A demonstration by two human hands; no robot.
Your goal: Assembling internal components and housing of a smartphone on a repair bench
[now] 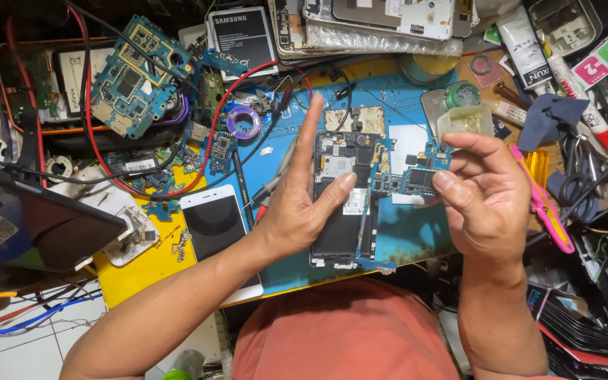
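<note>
Head view, and it's the only one: the thing to watch is the small blue circuit board (416, 177). The right hand (487, 204) pinches it by its right end between thumb and fingertips, so the board sticks out leftward from that hand, long axis roughly level. It hangs just above the upper right corner of the opened phone (343, 200), which lies on the blue mat (416, 232) with its long axis running away from the person.

The left hand (304, 190) sits on the phone's left side, fingers spread and pointing up, thumb tip resting on the phone's innards, holding nothing. So the board is to the right of that thumb, nearby but not touching it, and the right hand is plainly the nearer one. A white phone (216, 229) lies face up left of the opened phone.
</note>
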